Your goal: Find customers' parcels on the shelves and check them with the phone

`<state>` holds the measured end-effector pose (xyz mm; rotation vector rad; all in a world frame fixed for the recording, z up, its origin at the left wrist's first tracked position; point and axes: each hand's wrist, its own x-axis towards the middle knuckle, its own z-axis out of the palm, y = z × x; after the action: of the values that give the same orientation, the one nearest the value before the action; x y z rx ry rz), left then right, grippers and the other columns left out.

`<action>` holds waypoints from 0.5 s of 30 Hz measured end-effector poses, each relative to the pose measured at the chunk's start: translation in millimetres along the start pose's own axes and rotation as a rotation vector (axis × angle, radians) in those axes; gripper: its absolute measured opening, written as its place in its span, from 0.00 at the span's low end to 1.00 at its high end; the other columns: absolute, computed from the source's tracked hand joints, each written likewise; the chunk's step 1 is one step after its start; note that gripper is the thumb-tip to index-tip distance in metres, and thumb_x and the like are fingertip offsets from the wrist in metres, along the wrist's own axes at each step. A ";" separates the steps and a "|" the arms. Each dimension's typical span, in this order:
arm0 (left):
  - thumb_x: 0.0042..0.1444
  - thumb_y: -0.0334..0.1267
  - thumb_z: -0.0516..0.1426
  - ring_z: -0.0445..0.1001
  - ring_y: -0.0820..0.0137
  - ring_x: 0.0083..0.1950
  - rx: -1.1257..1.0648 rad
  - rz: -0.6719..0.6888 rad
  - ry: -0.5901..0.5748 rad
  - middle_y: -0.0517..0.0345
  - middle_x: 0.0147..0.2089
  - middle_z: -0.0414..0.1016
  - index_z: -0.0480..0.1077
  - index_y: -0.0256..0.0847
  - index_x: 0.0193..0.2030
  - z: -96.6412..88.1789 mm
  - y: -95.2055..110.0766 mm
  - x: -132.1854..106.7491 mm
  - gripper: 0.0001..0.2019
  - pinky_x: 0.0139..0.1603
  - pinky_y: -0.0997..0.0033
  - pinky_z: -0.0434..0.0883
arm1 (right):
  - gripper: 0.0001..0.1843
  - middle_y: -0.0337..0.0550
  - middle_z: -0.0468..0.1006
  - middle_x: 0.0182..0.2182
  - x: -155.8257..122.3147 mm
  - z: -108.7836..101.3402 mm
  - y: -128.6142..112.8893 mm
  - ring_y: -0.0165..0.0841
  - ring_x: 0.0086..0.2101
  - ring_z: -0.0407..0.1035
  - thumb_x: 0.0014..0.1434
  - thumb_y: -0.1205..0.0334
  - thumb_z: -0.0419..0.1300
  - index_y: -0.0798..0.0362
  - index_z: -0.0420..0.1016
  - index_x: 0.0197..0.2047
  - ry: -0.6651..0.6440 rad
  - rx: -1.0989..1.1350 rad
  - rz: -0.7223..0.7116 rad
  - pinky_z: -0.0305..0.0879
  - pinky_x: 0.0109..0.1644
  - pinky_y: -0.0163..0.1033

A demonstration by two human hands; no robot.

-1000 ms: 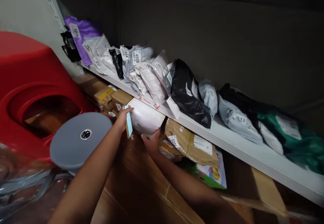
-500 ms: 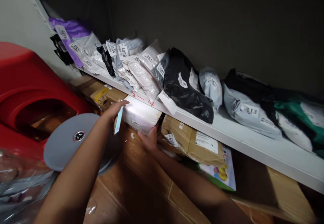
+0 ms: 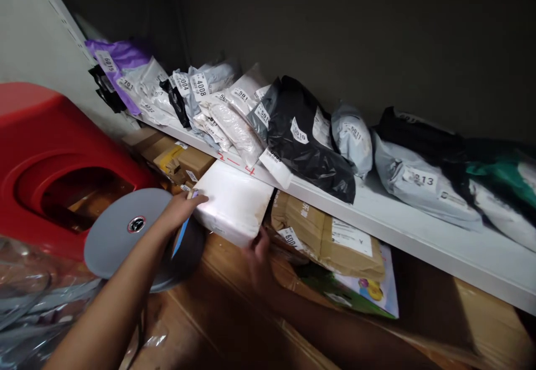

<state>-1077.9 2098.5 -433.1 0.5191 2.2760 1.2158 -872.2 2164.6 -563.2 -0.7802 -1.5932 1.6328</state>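
A white wrapped parcel (image 3: 234,202) sticks out from under the white shelf (image 3: 419,236), tilted up toward me. My left hand (image 3: 182,211) rests on its left corner while pinching a thin light-blue card (image 3: 180,236) that hangs down below the palm. My right hand (image 3: 257,250) grips the parcel's lower right edge, fingers curled under it. Brown cardboard boxes (image 3: 180,161) lie to the parcel's left and a brown paper parcel (image 3: 330,236) to its right.
Many labelled mailer bags (image 3: 234,113) lean in a row on the shelf, with a black bag (image 3: 310,141) in the middle. A red plastic tub (image 3: 54,158) and a grey round disc (image 3: 125,230) stand at left. Large cardboard boxes (image 3: 234,314) lie below my arms.
The white parcel has been drawn out from under the shelf toward me and tipped up. My left hand moved onto its corner; my right hand slid down to its lower edge.
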 end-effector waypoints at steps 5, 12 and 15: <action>0.42 0.50 0.61 0.74 0.54 0.47 -0.162 0.007 -0.044 0.52 0.45 0.78 0.72 0.39 0.47 4.9 -10.0 -21.6 0.26 0.51 0.56 0.67 | 0.30 0.57 0.69 0.55 23.0 -10.1 -12.6 0.49 0.58 0.60 0.56 0.42 0.53 0.55 0.66 0.53 0.171 -0.094 0.036 0.49 0.65 0.58; 0.43 0.53 0.60 0.71 0.51 0.51 0.013 0.042 0.023 0.49 0.48 0.75 0.70 0.40 0.46 5.0 -29.7 -66.3 0.26 0.57 0.51 0.63 | 0.31 0.60 0.70 0.50 -12.7 -13.7 -33.6 0.50 0.53 0.63 0.56 0.35 0.53 0.55 0.66 0.47 0.086 -0.232 0.157 0.55 0.62 0.56; 0.43 0.55 0.59 0.69 0.49 0.57 0.062 0.034 0.044 0.47 0.53 0.74 0.69 0.40 0.49 -1.5 -50.7 -111.2 0.29 0.62 0.49 0.60 | 0.29 0.56 0.67 0.55 -50.5 -29.6 -40.9 0.46 0.57 0.61 0.59 0.38 0.53 0.52 0.61 0.52 -0.048 -0.221 0.227 0.54 0.63 0.52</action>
<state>-994.5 2010.3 -447.2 0.5605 2.3569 1.1874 -816.2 2139.0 -527.1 -1.0781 -1.7945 1.6595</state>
